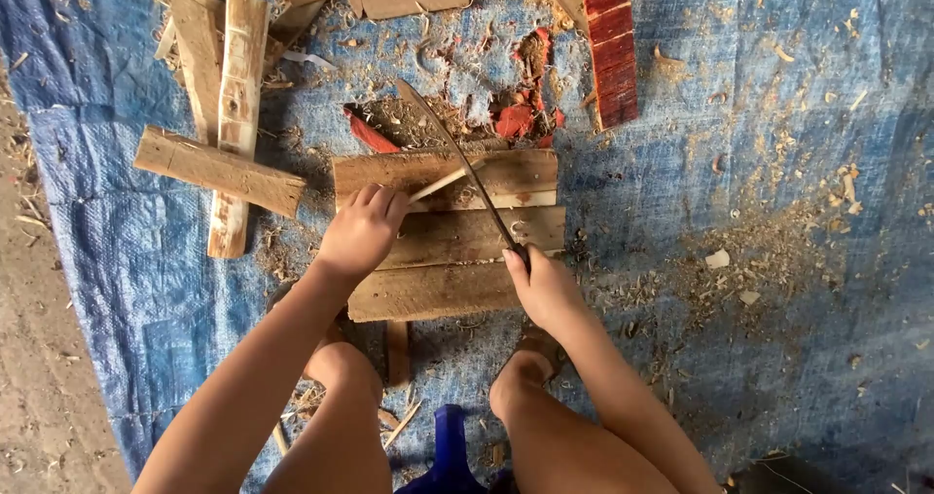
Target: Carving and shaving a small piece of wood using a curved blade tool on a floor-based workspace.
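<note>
My left hand grips a thin pale stick that lies slanted on a stack of wooden planks. My right hand holds the handle of a long curved knife. Its blade runs up and to the left and crosses the tip of the stick over the top plank. My knees and a blue seat are at the bottom of the view.
A blue tarp covers the ground, strewn with wood shavings and red chips. Loose planks lie crossed at upper left. A red grooved board stands at top centre. Bare dirt lies along the left.
</note>
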